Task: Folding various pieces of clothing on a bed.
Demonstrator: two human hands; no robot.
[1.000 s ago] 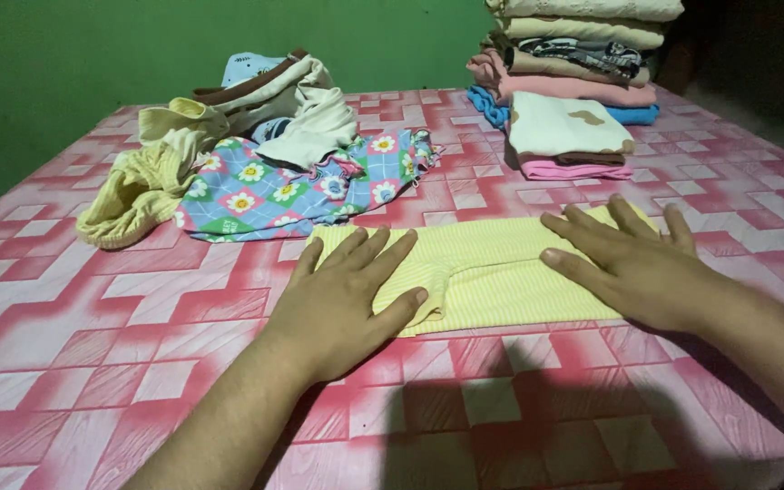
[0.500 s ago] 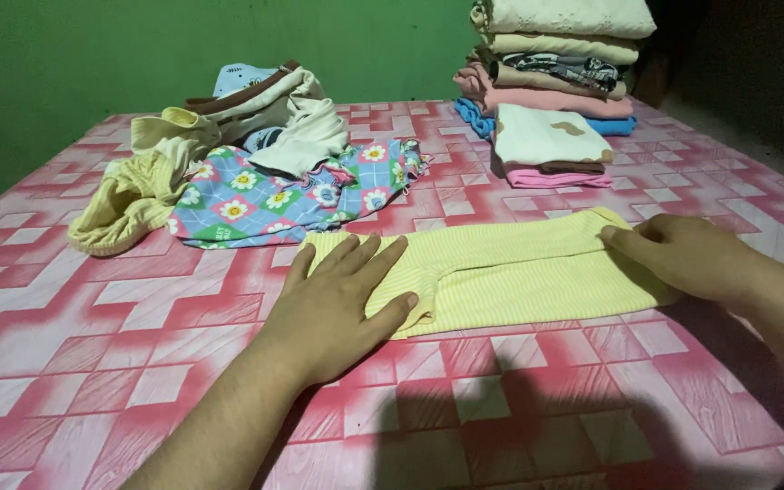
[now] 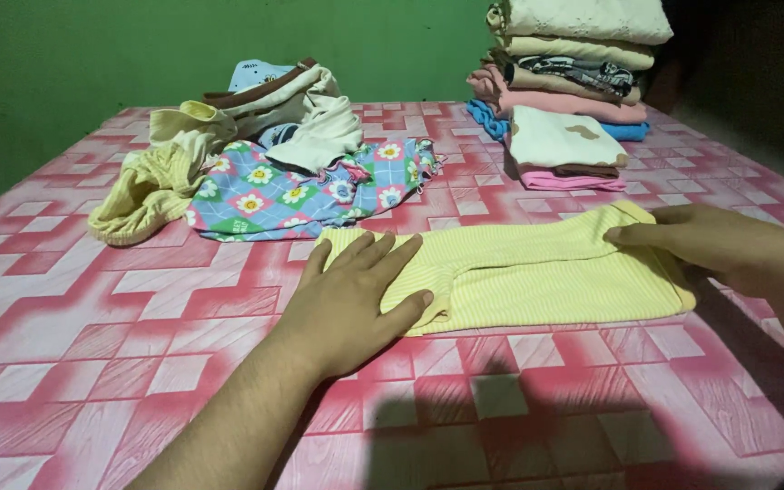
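The garment [image 3: 537, 277] under the hands is pale yellow with fine stripes. The bedcover [image 3: 138, 363] is pink and red with a white geometric block pattern. At far left lie a blue checked cloth with flowers [image 3: 301, 195], a yellowish cloth [image 3: 142, 186] and cream pieces edged brown [image 3: 292, 113]. The far right folded stack [image 3: 573, 82] shows cream, beige, pink and blue layers. The wall [image 3: 183, 45] is green.
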